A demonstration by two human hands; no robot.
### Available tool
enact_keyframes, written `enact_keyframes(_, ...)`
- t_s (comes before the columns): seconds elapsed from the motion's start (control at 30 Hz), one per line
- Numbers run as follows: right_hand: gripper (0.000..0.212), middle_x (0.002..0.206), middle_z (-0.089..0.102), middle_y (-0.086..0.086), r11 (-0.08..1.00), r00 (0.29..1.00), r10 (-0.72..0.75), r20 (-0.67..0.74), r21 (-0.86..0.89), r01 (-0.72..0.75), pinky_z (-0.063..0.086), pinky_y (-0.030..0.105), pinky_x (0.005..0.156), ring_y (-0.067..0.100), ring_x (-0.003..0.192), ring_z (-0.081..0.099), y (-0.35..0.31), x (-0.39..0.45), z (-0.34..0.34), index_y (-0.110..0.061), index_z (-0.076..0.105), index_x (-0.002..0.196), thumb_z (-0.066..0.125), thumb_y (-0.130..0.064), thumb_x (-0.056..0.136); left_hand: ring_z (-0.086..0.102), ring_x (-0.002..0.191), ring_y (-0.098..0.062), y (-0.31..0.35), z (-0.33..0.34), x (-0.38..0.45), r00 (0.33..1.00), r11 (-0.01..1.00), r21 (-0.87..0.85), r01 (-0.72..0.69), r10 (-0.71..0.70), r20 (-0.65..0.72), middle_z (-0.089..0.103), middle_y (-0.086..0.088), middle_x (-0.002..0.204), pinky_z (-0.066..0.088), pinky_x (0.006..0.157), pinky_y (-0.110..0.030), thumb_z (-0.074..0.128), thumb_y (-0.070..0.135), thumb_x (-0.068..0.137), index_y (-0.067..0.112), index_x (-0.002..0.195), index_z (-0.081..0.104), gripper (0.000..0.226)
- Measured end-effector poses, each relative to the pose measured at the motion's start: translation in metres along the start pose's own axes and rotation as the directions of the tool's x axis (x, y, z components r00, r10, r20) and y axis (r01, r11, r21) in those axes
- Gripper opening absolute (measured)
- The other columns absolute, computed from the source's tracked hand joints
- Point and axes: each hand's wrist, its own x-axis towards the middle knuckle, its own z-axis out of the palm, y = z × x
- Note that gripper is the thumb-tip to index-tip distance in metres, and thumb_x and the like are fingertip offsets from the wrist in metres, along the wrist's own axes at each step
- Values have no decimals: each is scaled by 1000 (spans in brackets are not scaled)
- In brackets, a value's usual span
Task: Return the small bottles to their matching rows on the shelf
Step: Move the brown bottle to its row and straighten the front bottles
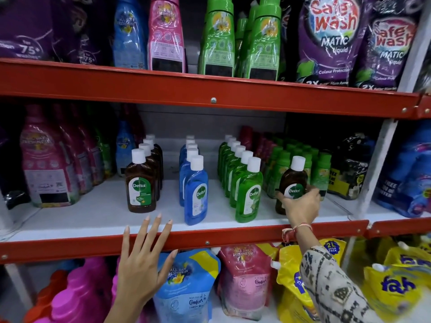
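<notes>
On the middle shelf (pixel 105 213) stand three rows of small white-capped Dettol bottles: a brown row (pixel 141 183) at the left, a blue row (pixel 195 190) in the middle, a green row (pixel 248 190) to the right. A lone brown bottle (pixel 292 180) stands right of the green row, in front of small green-capped bottles. My right hand (pixel 302 205) is wrapped around its lower half. My left hand (pixel 142 259) is spread flat, fingers apart, over the red front rail below the brown row, holding nothing.
Small green-capped bottles (pixel 300 159) fill the space behind the lone brown bottle. Large pink bottles (pixel 46 164) stand at the left, dark and blue pouches (pixel 408 173) at the right. Red rails (pixel 210 99) bound the shelf above and below. Refill pouches (pixel 245 280) crowd the lower shelf.
</notes>
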Motion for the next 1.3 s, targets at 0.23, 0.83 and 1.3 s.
enact_keyframes(0.23,78,113,65,16,975,985,-168,-47,142,173,54,46,83,34,100,63,-21,-56,-20,-8,52,112,93,-46,57,26,145,-26,-18,-8,-5,1000,998,53,-14,14,-1,30,-7,157,20,116,-60,29,56,92,24,146,35,64)
enact_keyframes(0.83,79,111,60,-3,893,831,-380,407,396,214,50,30,89,16,104,59,-147,-239,91,-24,47,111,90,-57,54,22,146,-20,-92,-26,-19,991,991,21,129,-130,14,29,-2,157,21,117,-56,25,54,94,24,148,31,62)
enact_keyframes(1.3,89,117,64,10,961,819,-271,505,91,262,56,42,89,31,111,62,-145,-253,152,-9,56,116,81,-70,56,17,148,-18,-98,-19,-17,994,994,14,112,-112,18,25,0,159,15,119,-52,28,55,93,23,150,25,65)
